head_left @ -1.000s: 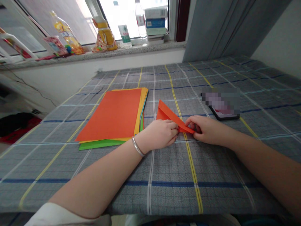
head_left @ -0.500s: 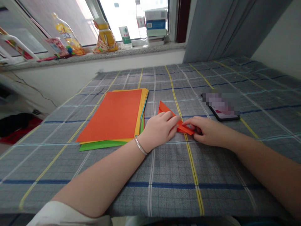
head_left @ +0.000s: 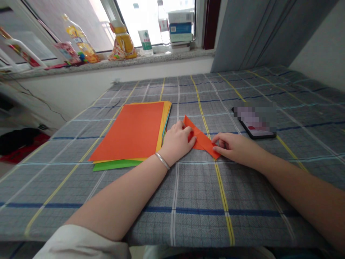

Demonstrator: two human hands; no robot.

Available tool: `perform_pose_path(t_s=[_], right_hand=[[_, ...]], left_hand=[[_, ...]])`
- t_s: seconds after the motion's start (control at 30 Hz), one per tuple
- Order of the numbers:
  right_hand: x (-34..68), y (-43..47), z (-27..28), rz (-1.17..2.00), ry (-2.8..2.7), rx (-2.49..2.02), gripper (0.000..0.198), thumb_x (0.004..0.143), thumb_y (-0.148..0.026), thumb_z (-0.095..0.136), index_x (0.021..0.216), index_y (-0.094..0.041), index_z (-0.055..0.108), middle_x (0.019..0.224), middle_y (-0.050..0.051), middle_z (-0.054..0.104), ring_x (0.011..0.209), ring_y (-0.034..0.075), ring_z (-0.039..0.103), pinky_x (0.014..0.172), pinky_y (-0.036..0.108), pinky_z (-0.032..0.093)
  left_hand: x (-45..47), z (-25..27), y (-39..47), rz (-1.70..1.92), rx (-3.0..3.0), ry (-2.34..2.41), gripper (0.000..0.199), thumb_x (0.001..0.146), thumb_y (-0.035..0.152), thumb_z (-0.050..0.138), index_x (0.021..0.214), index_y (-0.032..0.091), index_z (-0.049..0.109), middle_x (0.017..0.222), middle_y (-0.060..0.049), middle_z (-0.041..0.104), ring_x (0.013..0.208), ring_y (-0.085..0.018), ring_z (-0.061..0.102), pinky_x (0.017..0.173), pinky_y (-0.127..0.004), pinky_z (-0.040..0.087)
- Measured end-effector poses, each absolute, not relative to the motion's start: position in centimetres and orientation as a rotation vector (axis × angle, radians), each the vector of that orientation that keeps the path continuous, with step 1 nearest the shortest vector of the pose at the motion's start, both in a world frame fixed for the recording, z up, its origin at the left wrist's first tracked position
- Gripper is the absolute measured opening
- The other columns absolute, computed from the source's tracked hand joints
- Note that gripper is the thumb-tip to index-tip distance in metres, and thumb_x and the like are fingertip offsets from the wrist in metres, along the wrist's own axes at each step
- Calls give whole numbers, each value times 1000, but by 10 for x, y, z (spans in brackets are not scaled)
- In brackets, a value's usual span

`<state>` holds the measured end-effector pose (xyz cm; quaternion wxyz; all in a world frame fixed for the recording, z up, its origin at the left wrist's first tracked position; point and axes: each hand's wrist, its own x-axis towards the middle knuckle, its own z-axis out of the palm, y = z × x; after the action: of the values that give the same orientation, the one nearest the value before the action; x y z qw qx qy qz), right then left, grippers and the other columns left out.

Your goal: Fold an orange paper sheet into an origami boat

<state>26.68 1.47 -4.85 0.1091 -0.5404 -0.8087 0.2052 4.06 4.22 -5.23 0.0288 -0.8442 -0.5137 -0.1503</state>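
Folded orange paper (head_left: 205, 143) lies right of frame center on plaid cloth (head_left: 199, 190). Left hand (head_left: 177, 139) curled over its left part, can't tell if gripping; right hand (head_left: 229, 145) narrow, pinching its right end.

The folded sheet (head_left: 205, 141) is smooth, matt paper; left of it, the bracelet (head_left: 163, 160) is shiny metal; beneath it, the cover (head_left: 198, 189) is woven cloth.

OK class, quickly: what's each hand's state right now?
Left hand: curled, touching the folded orange paper; grip unclear.
Right hand: half-curled, touching its lower right end; grip unclear.
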Motion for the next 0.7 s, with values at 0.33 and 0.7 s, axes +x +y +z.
perform_pose_path(t_s=[0.33, 0.7], right_hand=[[256, 12, -49, 452, -2333, -1733, 37, 77, -50, 64, 103, -23, 62, 77, 2, 65, 60, 17, 55, 50, 30, 30], [257, 23, -49, 599, -2331, -1851, 32, 81, -53, 57, 67, -24, 59, 65, 1, 65, 56, 16, 53, 48, 30, 29]], left_hand=[[42, -67, 55, -767, -2588, -1940, 84, 80, 41, 66, 147, 10, 28, 138, -20, 50, 130, -35, 42, 109, -52, 33], [43, -68, 58, -749, -2598, -1999, 91, 76, 42, 67, 149, 8, 25, 138, -20, 54, 129, -37, 43, 108, -53, 32]])
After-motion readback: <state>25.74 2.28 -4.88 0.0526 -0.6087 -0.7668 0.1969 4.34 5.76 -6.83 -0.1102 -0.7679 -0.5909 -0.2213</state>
